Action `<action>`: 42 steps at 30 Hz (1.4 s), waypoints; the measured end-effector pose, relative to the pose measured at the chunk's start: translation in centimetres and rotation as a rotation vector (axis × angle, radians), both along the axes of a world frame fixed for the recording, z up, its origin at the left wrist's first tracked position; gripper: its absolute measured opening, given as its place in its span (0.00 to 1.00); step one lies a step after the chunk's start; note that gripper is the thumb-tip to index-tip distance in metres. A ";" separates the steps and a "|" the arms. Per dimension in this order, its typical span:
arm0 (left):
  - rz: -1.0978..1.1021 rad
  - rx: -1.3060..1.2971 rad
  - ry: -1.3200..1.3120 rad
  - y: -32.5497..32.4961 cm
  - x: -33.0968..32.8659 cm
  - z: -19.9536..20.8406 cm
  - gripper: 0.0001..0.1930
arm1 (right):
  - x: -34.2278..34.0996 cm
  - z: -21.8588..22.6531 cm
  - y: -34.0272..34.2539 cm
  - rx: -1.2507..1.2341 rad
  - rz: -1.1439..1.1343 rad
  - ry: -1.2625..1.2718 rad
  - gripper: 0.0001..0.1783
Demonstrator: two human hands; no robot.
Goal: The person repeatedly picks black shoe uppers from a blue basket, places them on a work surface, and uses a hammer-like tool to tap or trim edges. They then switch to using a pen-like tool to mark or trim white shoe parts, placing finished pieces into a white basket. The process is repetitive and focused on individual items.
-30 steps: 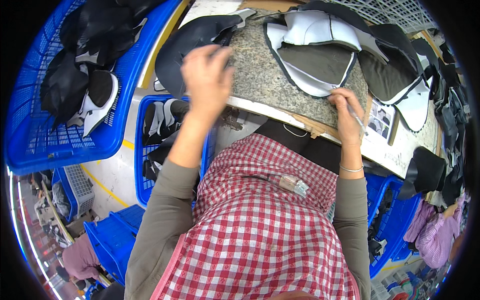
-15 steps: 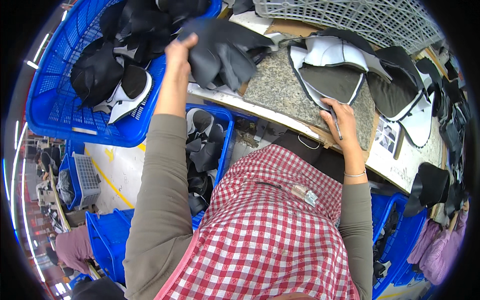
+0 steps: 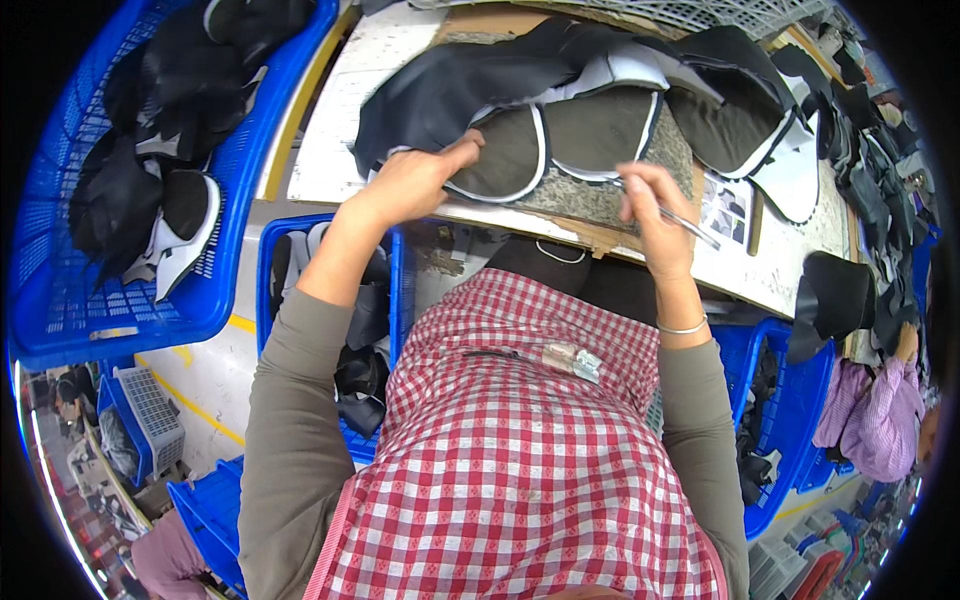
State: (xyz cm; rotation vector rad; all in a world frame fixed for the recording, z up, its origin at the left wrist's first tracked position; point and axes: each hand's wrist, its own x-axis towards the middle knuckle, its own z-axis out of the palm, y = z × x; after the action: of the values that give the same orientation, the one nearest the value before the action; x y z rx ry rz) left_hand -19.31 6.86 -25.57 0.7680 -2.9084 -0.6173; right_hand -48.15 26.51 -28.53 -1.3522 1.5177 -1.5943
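In the head view, your left hand (image 3: pixel 408 188) is touching the black piece (image 3: pixel 430 97) on the speckled board (image 3: pixel 590 204), maybe keeping it still; I cannot tell if you're pinching. Your right hand (image 3: pixel 657 218) is clamping a thin silver tool (image 3: pixel 696 232). A picture sheet (image 3: pixel 728 212) is lying beside, too small for reading.

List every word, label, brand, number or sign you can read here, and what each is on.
None can be read clearly.
Picture sheet on the worktable, to the right of the right hand: any lettering is too small to read.
Pale strip on the large blue basket at the left: any marking is too blurred to read.
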 end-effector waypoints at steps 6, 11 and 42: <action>0.131 -0.140 0.316 2.4 -3.0 -3.9 0.37 | 3.6 -0.7 -4.5 0.032 0.095 -0.035 0.12; 0.355 -0.321 0.430 2.2 -5.3 -6.0 0.15 | 5.5 -2.7 -6.8 0.090 0.062 0.070 0.15; 0.408 -0.328 0.494 2.8 -5.3 -6.1 0.16 | 5.7 -3.4 -7.1 0.178 0.053 0.175 0.13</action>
State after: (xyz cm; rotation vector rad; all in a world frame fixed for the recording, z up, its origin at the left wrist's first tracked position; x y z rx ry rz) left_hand -24.63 9.67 -31.67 0.9590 -2.2350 -0.2331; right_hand -42.48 19.39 -31.90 -1.4488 1.6678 -1.3034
